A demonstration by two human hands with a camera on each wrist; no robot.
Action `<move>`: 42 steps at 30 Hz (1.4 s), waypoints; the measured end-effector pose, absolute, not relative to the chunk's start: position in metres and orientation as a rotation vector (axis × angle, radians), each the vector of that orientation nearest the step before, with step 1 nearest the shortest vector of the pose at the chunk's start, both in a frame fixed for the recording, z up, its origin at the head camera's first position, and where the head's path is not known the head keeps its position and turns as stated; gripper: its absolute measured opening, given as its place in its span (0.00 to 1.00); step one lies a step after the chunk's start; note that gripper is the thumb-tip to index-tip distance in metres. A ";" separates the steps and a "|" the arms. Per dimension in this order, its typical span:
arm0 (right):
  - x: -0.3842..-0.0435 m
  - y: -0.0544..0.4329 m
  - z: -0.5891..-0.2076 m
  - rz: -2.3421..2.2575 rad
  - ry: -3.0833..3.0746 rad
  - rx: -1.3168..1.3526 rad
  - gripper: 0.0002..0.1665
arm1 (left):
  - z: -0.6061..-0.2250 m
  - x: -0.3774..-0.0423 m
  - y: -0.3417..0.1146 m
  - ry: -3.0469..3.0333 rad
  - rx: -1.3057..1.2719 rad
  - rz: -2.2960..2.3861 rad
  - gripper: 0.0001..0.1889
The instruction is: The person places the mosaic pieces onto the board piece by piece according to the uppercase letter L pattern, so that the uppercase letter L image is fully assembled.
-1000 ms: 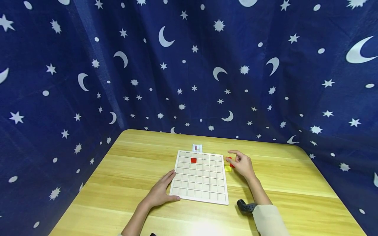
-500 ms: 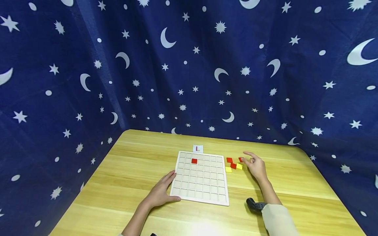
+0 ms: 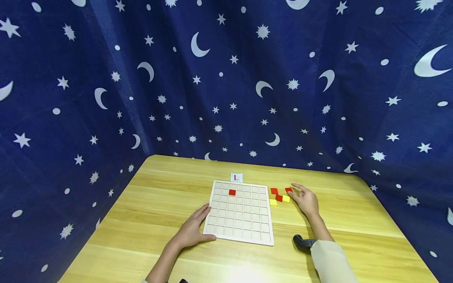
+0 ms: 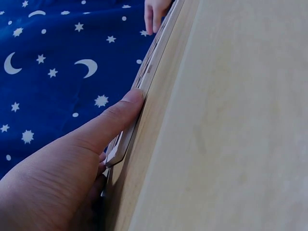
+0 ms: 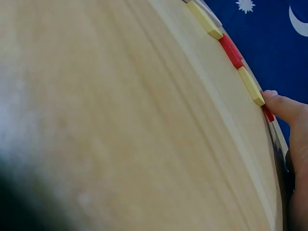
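A pale gridded board (image 3: 238, 237) lies on the table, with one red tile (image 3: 232, 192) in its upper rows. My left hand (image 3: 191, 230) steadies the board's near left corner: straight fingers along the left side, thumb (image 4: 120, 113) pressing the near rim. To the board's right, my right hand (image 3: 306, 201) has its thumb (image 5: 276, 98) right at the outermost red tile (image 3: 288, 190); the index finger reaches past the tile's far side. Beside that hand lie two more red tiles (image 3: 274, 191) and two yellow tiles (image 3: 286, 198).
A small printed grid card (image 3: 236, 177) with a red bar lies just behind the board. The wooden table (image 3: 148, 196) ends at a dark blue curtain (image 3: 240, 78) with moons and stars. A black device (image 3: 302, 243) is strapped at the right wrist.
My right hand has moved right, from over the tiles beside the board to the outermost red tile, uncovering the others. Its fingers are now lower around that tile. My left hand stays put.
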State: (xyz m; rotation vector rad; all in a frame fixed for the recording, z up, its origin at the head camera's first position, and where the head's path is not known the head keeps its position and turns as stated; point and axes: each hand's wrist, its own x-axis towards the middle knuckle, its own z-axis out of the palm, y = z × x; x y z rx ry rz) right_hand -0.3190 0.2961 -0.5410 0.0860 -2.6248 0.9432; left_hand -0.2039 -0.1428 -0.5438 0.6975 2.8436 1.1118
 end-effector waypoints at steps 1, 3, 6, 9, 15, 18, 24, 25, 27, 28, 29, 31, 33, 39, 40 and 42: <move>-0.320 0.296 -0.542 0.921 -2.648 0.086 0.28 | -0.544 -0.204 -0.143 2.843 0.697 1.111 0.56; -0.320 0.295 -0.542 0.873 -2.686 0.094 0.30 | -0.543 -0.203 -0.143 2.840 0.696 1.113 0.56; -0.319 0.295 -0.541 0.842 -2.705 0.099 0.31 | -0.543 -0.203 -0.143 2.840 0.698 1.110 0.56; -0.318 0.294 -0.539 0.843 -2.709 0.087 0.30 | -0.542 -0.204 -0.143 2.842 0.702 1.102 0.56; -0.316 0.293 -0.537 0.830 -2.725 0.055 0.28 | -0.541 -0.203 -0.142 2.842 0.688 1.097 0.56; -0.316 0.292 -0.537 0.819 -2.727 0.052 0.27 | -0.541 -0.203 -0.142 2.840 0.686 1.100 0.56; -0.315 0.292 -0.538 0.802 -2.716 0.062 0.26 | -0.542 -0.203 -0.142 2.837 0.686 1.104 0.56; -0.315 0.292 -0.538 0.800 -2.716 0.063 0.26 | -0.542 -0.203 -0.142 2.837 0.685 1.103 0.56; -0.315 0.292 -0.539 0.799 -2.715 0.059 0.25 | -0.542 -0.204 -0.142 2.843 0.685 1.093 0.56; -0.315 0.291 -0.539 0.799 -2.713 0.055 0.25 | -0.542 -0.204 -0.143 2.845 0.685 1.091 0.56; -0.315 0.291 -0.539 0.796 -2.711 0.052 0.25 | -0.542 -0.204 -0.143 2.846 0.687 1.089 0.56; -0.315 0.291 -0.539 0.792 -2.705 0.050 0.25 | -0.541 -0.204 -0.143 2.843 0.686 1.096 0.56; -0.314 0.291 -0.539 0.798 -2.686 0.049 0.24 | -0.541 -0.204 -0.143 2.836 0.684 1.107 0.56; -0.312 0.291 -0.540 0.802 -2.657 0.043 0.26 | -0.541 -0.203 -0.143 2.838 0.678 1.100 0.56; -0.311 0.291 -0.541 0.810 -2.651 0.035 0.26 | -0.541 -0.203 -0.143 2.838 0.678 1.099 0.56; -0.309 0.290 -0.541 0.842 -2.629 0.021 0.26 | -0.541 -0.204 -0.143 2.839 0.677 1.097 0.56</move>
